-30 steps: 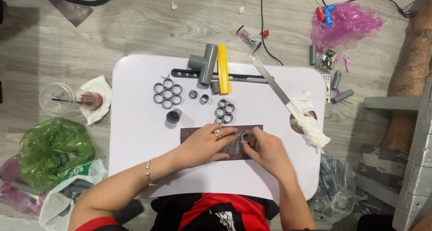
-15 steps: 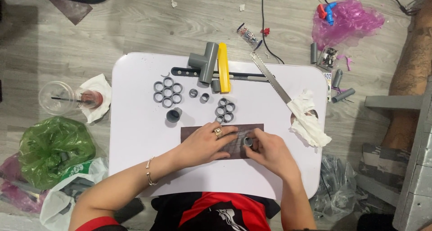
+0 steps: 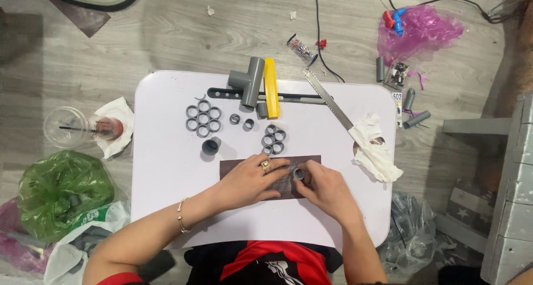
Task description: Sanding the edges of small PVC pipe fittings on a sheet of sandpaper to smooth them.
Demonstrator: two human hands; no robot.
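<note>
- While the left hand (image 3: 252, 179) lies flat, fingers spread and gripping nothing, it presses down on the dark brown sheet (image 3: 233, 167) spread across the white table (image 3: 161, 168).
- Right hand (image 3: 327, 188) is curled, fingertips pinching a short grey pipe ring (image 3: 298, 174) that stands on the sheet, just beside the left hand's fingertips.
- Beyond the sheet: a cluster of four grey rings (image 3: 273, 140), a larger ring cluster (image 3: 203, 118), and a lone grey coupling (image 3: 210, 146).
- At the far edge: a grey tee fitting (image 3: 251, 85), a yellow bar (image 3: 271, 88) touching it, and a saw blade (image 3: 327, 99) lying aslant.
- A crumpled white cloth (image 3: 375, 151) sits at the table's right edge.
</note>
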